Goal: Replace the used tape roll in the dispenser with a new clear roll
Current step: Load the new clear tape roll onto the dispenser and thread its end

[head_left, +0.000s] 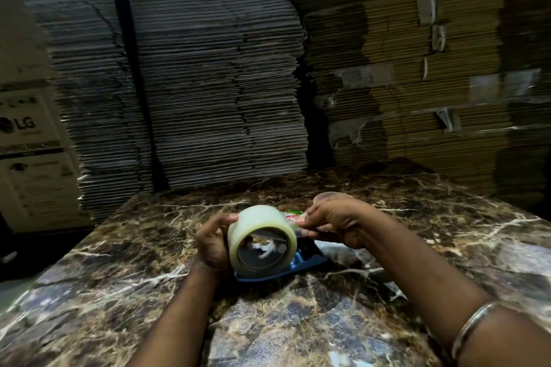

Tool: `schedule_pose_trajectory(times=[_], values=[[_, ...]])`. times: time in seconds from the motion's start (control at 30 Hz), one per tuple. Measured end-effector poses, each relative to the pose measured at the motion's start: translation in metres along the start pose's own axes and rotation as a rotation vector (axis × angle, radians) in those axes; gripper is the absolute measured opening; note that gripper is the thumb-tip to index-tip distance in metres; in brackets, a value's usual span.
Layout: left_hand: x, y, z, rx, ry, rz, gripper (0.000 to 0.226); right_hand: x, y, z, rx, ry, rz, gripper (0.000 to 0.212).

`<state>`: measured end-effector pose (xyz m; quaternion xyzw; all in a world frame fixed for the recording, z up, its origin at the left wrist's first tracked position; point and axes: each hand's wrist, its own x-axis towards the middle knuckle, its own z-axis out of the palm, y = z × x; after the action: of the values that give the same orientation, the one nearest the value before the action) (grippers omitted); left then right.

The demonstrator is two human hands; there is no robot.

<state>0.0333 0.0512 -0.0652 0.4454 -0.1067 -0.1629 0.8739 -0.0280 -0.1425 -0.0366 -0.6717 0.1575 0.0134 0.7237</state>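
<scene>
**New clear roll held over the dispenser, both hands on it**

At nine o'clock stands a pale printed cardboard carton (28, 158), and behind the work rise tall stacks of flattened corrugated cardboard (208, 68).

On the dark veined marble surface (298, 322), the left hand (212, 243) curls round the nine o'clock side of the wide clear tape roll (262, 240), gripping its outer face. The roll's open core faces me, so its axis runs from six towards twelve o'clock. It sits between the two hands, just above the blue plastic dispenser (301, 265), whose base shows beneath it at five o'clock; whether the roll is seated on the hub I cannot tell.

At three o'clock of the roll, the right hand (334, 223) is closed, pinching what looks like the tape's free end or the dispenser's front. Both hands are equally near. A metal bangle (471, 328) circles the right wrist.
</scene>
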Motion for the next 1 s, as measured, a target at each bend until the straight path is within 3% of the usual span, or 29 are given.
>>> schedule_pose_trajectory(times=[0.13,0.27,0.43,0.57,0.73,0.83,1.0], values=[[-0.002,0.001,0.001,-0.03,-0.018,-0.03,0.023,0.0,0.0,-0.001,0.03,0.023,0.016,0.021],[0.001,0.0,-0.003,-0.069,-0.036,-0.018,0.068,0.002,-0.001,-0.003,0.035,0.03,0.028,0.018],[-0.001,-0.001,-0.003,-0.022,-0.048,-0.021,0.028,-0.002,-0.003,-0.008,0.034,0.024,0.009,0.025],[0.001,-0.001,-0.007,-0.062,-0.036,0.018,0.047,-0.001,-0.003,-0.012,0.043,0.038,0.008,0.022],[0.006,-0.004,-0.009,-0.052,-0.003,0.032,0.047,0.002,-0.002,-0.014,0.062,0.021,0.018,0.025],[0.005,-0.005,-0.009,-0.03,0.074,0.043,0.021,0.003,-0.001,-0.016,0.132,0.026,0.015,0.027],[0.004,-0.003,-0.009,-0.007,0.123,0.033,0.03,0.003,-0.003,-0.018,0.15,0.021,0.011,0.027]])
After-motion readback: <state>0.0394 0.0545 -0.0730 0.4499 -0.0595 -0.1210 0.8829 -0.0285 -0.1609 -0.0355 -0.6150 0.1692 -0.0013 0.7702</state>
